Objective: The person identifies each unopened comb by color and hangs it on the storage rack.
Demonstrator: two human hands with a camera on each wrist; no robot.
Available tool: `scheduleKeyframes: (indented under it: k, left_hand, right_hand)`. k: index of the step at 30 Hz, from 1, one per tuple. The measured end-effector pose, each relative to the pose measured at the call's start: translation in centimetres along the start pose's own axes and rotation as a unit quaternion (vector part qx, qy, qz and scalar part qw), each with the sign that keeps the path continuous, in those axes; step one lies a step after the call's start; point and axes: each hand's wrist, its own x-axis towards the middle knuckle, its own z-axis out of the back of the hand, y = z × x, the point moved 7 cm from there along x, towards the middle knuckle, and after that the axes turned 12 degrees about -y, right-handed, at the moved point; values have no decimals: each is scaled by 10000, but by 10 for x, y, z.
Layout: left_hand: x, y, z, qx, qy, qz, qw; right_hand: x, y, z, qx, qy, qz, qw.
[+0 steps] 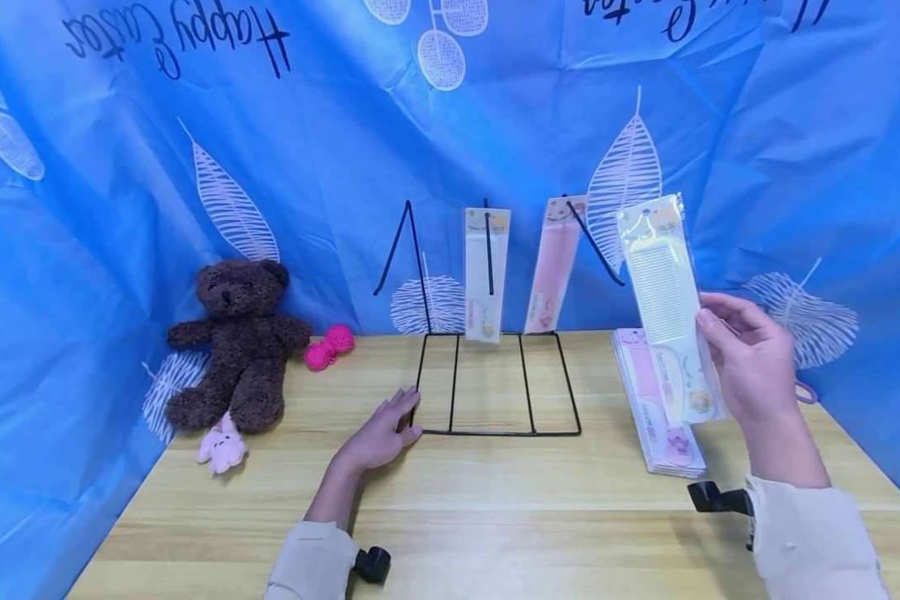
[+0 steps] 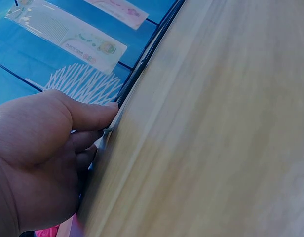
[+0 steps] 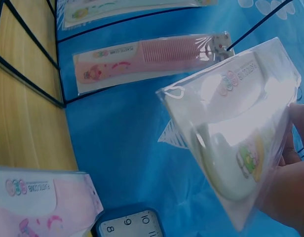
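Observation:
My right hand (image 1: 753,358) holds a pale comb in a clear packet (image 1: 667,308) by its side edge, raised above the right part of the table. Under it lies a stack of packaged combs (image 1: 648,417), a pink one on top. My left hand (image 1: 378,429) grips the front left corner of the black wire rack (image 1: 487,433), thumb (image 2: 95,116) against the wire. On the rack's middle hook hangs a packaged pale comb (image 1: 476,283); on the right hook hangs a packaged pink comb (image 1: 555,267), slightly tilted.
A brown teddy bear (image 1: 236,342) sits at the back left, with a small pink plush (image 1: 223,446) at its feet and a bright pink bow-shaped item (image 1: 330,348) beside it. A clock (image 3: 130,224) stands beyond the comb stack. Blue cloth (image 1: 330,167) hangs behind the table.

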Motion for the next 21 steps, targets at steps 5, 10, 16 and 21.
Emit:
scheduleKeyframes:
  k: [5,10,16,21]
  left_hand:
    - [0,0,0,-17,-6,-35,10000]
    - [0,1,1,-36,-6,-13,10000]
    - [0,1,0,-21,3,31,10000]
    - [1,1,-1,-13,17,63,10000]
  right_hand:
    - [-3,11,-9,321,131,265,9990]
    - [-9,19,-18,469,346,515,9970]
    - [-16,31,-30,669,707,788,9921]
    - [-21,40,-38,697,872,921,9895]
